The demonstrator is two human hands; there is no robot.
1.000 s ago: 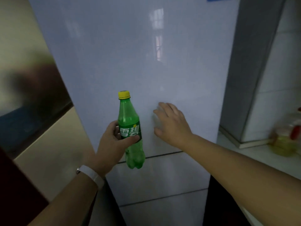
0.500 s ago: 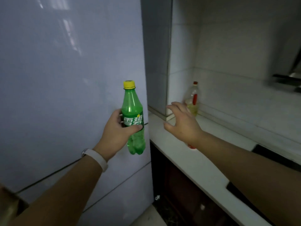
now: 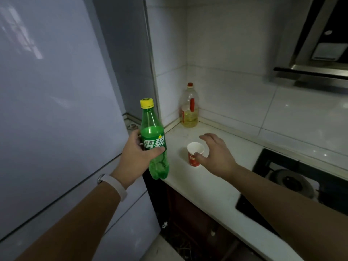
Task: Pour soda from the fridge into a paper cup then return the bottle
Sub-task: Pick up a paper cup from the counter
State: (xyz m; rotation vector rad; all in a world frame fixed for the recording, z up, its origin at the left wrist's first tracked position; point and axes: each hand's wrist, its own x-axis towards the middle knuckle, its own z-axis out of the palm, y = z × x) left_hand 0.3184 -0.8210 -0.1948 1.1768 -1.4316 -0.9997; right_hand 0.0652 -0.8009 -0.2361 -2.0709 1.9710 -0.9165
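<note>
My left hand (image 3: 136,159) grips a green soda bottle (image 3: 153,140) with a yellow cap, upright, just left of the counter's edge. A small red and white paper cup (image 3: 194,155) stands on the white counter (image 3: 207,185). My right hand (image 3: 216,155) hovers beside the cup on its right with fingers spread, the thumb close to the cup's side; I cannot tell if it touches. The pale fridge (image 3: 56,110) fills the left, its doors closed.
An oil bottle (image 3: 189,108) with a red cap stands in the counter's back corner. A black gas hob (image 3: 293,178) lies at the right, with a range hood (image 3: 320,53) above it. Dark cabinets sit under the counter.
The view has swung right from the fridge door to the counter. My right hand left the door and moved over to the paper cup. The bottle stays in my left hand.
</note>
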